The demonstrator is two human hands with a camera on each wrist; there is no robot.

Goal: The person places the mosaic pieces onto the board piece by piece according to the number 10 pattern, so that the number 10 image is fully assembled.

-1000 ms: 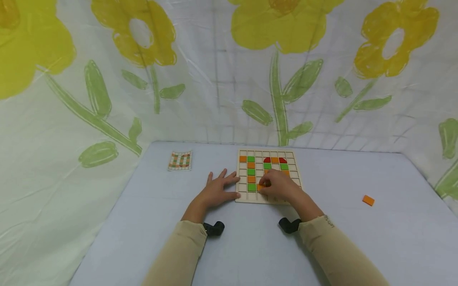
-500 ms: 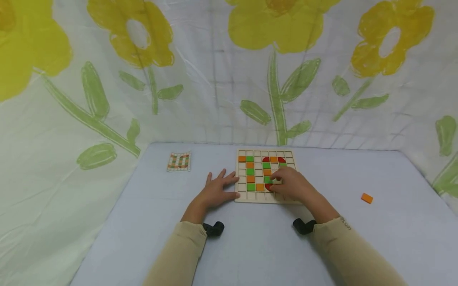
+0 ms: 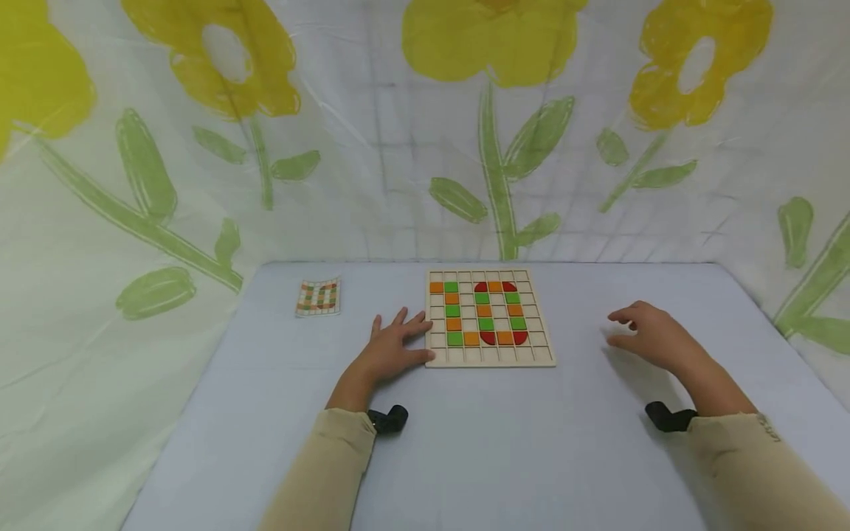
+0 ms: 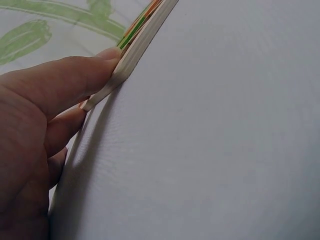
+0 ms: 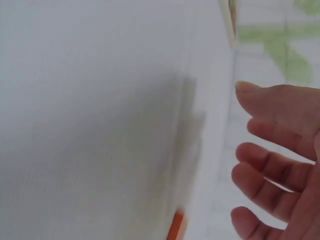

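A wooden grid board (image 3: 478, 358) lies on the table, its orange, green and red tiles forming a "10". My left hand (image 3: 392, 352) rests at the board's left edge with fingers spread. In the left wrist view the thumb (image 4: 82, 77) touches the board's edge (image 4: 142, 45). To the right of the board, my right hand (image 3: 654, 339) hovers over the table with loosely bent fingers and nothing between them. A single orange tile (image 5: 176, 226) lies near it in the right wrist view; in the head view the hand and arm hide it.
A small printed card (image 3: 318, 297) with a coloured grid pattern lies at the back left of the white table (image 3: 505, 457). Behind the table hangs a white curtain (image 3: 372, 214) with yellow flowers. Each wrist carries a small black camera.
My right hand has left the board and moved right, toward the loose orange tile. The "10" on the board is now uncovered. The left hand has stayed at the board's edge; the head view shifted slightly.
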